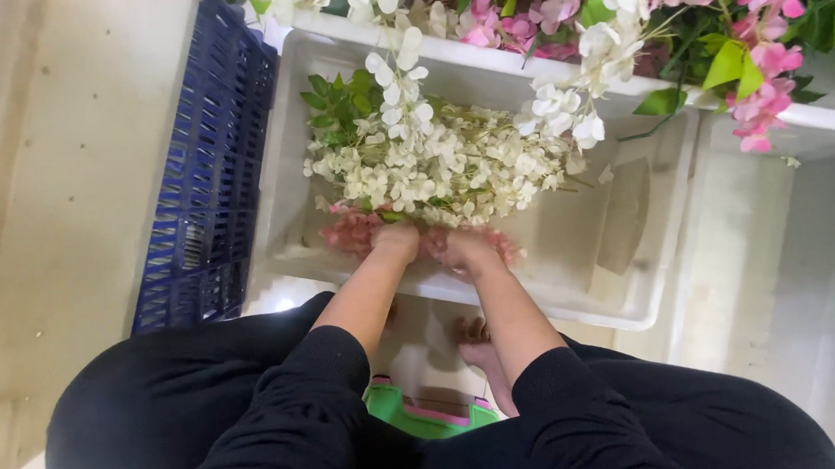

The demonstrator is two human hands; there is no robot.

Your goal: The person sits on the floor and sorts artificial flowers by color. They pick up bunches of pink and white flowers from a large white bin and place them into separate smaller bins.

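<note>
Both arms reach down and forward into the white plastic tub [624,289]; the left hand [394,241] and the right hand [462,248] sit side by side, nearly touching, at the near edge of the heap of white flower sprigs [442,165]; the fingers are buried in the blossoms, so whether they are curled or spread I cannot tell; a few pink blossoms [352,231] lie right at the left hand, and a few more pink ones show just beyond the right wrist. The white sprigs fill the left and middle of the tub, with a small cluster of green leaves [335,104] at their far left corner; the right part of the tub floor lies bare.

Over the tub's far rim hang more flowers, pink and white with green leaves [745,60], spilling out of another white container [830,113] behind; a dark blue slatted crate [206,180] stands on edge against the tub's left wall; a second pale bin [806,269] sits to the right. The person crouches in black clothing [254,409]; a bare foot [477,342] rests on the floor between the knees, beside something green with a pink edge [419,418].
</note>
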